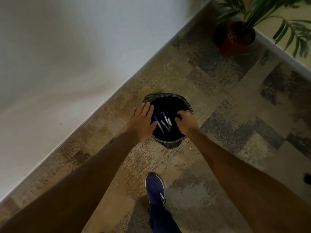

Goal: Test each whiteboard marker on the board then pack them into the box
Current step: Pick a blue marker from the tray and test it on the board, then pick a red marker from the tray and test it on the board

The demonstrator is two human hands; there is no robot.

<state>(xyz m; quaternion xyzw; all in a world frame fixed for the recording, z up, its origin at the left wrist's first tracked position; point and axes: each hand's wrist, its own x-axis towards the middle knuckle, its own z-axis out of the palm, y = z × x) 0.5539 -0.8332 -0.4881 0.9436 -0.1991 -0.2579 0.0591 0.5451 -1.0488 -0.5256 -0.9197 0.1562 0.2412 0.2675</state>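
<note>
A small bunch of grey whiteboard markers (162, 122) with blue caps lies loose inside a round black bin (170, 142) lined with a black bag, standing on the floor. My left hand (142, 122) hovers over the bin's left rim with its fingers straight and spread, holding nothing. My right hand (186, 122) is over the right rim, fingers loosely curled downward with nothing visibly in them. The markers are between the two hands and touch neither. No whiteboard or box is in view.
A white wall (67, 64) runs diagonally along the left, close behind the bin. A potted plant (239, 37) stands at the far right corner. My blue shoe (155, 190) is on the patterned carpet just short of the bin.
</note>
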